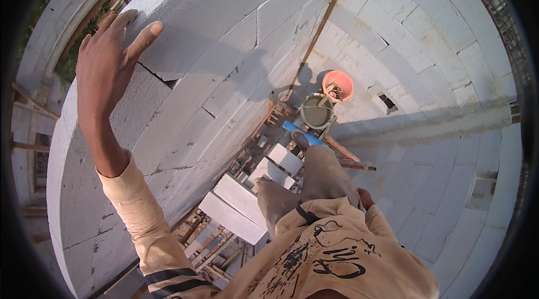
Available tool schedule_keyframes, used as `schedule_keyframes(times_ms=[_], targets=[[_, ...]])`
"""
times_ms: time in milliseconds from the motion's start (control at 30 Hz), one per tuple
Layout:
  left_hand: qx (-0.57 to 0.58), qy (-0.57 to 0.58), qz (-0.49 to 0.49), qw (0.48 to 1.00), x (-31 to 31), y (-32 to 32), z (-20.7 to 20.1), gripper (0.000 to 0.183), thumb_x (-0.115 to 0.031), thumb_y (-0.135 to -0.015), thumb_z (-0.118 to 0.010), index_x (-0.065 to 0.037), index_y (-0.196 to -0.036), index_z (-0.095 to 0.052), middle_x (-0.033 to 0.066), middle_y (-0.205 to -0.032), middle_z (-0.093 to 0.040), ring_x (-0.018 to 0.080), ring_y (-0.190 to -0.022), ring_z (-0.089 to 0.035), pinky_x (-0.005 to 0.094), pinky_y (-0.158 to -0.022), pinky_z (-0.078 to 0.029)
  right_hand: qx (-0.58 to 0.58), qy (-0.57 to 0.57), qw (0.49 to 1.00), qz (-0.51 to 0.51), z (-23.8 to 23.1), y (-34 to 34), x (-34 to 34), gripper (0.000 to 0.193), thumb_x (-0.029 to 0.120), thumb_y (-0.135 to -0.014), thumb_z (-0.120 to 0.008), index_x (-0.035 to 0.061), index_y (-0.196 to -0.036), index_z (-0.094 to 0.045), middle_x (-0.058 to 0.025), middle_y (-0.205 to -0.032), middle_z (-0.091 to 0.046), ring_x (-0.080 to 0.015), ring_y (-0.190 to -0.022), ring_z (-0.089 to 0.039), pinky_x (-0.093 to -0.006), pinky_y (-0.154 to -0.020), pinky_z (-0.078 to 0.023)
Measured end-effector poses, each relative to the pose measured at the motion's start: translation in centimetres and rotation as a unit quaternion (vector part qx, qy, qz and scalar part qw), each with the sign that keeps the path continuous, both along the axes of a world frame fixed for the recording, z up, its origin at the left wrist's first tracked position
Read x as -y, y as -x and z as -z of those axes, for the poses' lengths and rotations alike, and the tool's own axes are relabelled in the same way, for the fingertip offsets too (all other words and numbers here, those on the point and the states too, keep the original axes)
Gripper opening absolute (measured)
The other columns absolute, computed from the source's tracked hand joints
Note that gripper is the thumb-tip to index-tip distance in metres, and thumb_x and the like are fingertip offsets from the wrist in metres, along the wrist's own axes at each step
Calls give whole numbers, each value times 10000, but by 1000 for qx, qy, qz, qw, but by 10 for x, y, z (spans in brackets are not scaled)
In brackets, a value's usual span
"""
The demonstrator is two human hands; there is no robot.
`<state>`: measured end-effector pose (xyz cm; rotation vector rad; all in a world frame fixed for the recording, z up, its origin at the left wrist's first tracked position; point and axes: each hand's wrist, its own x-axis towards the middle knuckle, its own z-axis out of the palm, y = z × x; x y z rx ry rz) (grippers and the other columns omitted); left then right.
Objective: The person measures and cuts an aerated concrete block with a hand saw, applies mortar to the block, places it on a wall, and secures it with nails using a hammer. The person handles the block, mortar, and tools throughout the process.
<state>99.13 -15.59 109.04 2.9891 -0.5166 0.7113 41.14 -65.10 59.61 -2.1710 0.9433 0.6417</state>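
Note:
My left hand (pixel 112 57) is raised to the top of a light grey block wall. Its fingers lie over the edge, next to the end of the uppermost block (pixel 208 15), and the thumb is spread apart across the block's face. An open joint shows beneath that block, above the lower block (pixel 135 108). Down beside my thigh hangs my right hand (pixel 366 198), mostly hidden by my clothing, so its fingers cannot be made out.
Pale blocks (pixel 233 195) lie on the slatted wooden scaffold (pixel 210 248) around my feet. Past them stand a bucket of grey mortar (pixel 316 112), an orange-pink bucket (pixel 343 81) and a blue tube-like piece (pixel 297 129). Another block wall (pixel 415 46) rises on the right.

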Motion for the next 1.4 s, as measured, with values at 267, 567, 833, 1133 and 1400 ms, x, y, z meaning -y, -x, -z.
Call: schedule_keyframes(times_ms=[267,567,833,1133,1400], targets=[[49,-43,-115,991,22,4,4,1107,-949,-675,-496,-70,-1319,-691,174,-1320,-681,402,-1270,-595,593,-1141,-400,-86,-72,994,8,4,-107,88,364,262,-920,-684,64,-1221,-730,-204,-1036,-762,-317,-1042,-731,-407,-873,-564],[8,-22,-228,973,67,0,-5,708,7,-510,-846,-3,-1184,-631,164,-1231,-651,419,-1237,-566,523,-1115,-408,-80,-6,976,-204,141,-368,273,447,422,-880,-707,98,-1186,-740,-195,-1072,-753,-355,-993,-722,-484,-889,-559],[45,76,-194,977,44,1,12,558,-130,-759,-921,-21,-1238,-656,191,-1204,-641,338,-1128,-621,445,-930,-572,19,-1,980,-196,93,-523,356,391,449,-884,-675,74,-953,-757,-147,-870,-763,-350,-845,-748,-498,-847,-576],[-8,134,-242,961,28,7,31,615,6,-769,-878,-10,-1318,-601,185,-1242,-624,293,-1153,-598,392,-963,-549,-68,-165,977,-114,78,-502,350,344,404,-941,-619,121,-1102,-730,-107,-1013,-742,-259,-991,-726,-465,-870,-562],[-2,105,-234,966,21,16,30,623,-66,-796,-880,-2,-1339,-580,204,-1262,-634,299,-1118,-625,394,-970,-541,58,-34,909,-412,169,-524,326,298,340,-951,-676,118,-1140,-734,-79,-1009,-771,-286,-868,-744,-478,-789,-598]])
